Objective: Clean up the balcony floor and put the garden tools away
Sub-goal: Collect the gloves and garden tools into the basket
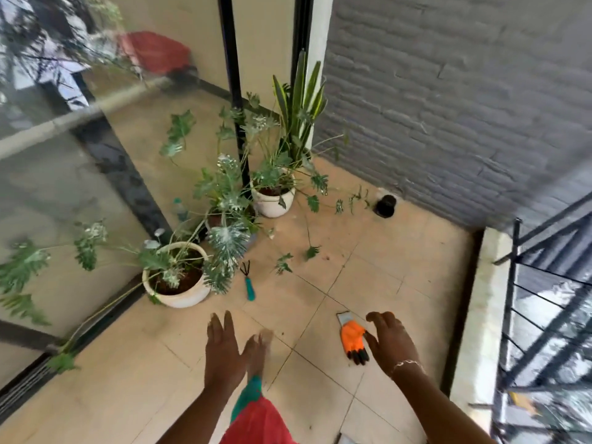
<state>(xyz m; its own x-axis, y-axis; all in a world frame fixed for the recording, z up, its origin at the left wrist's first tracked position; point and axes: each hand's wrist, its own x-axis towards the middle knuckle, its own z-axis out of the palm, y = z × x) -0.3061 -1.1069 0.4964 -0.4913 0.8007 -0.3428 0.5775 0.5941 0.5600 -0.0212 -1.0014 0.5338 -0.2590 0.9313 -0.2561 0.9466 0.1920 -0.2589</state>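
Hand rake (248,282) beside planted white pot (179,298)

Both arms extended forward, downward — left hand (224,347) flat, fingers straight, empty; right hand (392,341) fingers loosely curved, empty, thin bracelet (407,363) at wrist.

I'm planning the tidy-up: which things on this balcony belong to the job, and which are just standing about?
Job: teal-handled hand rake and orange glove, lying on the tiles.
Just there: near white pot, far white pot, small black pot by the brick wall, metal railing.
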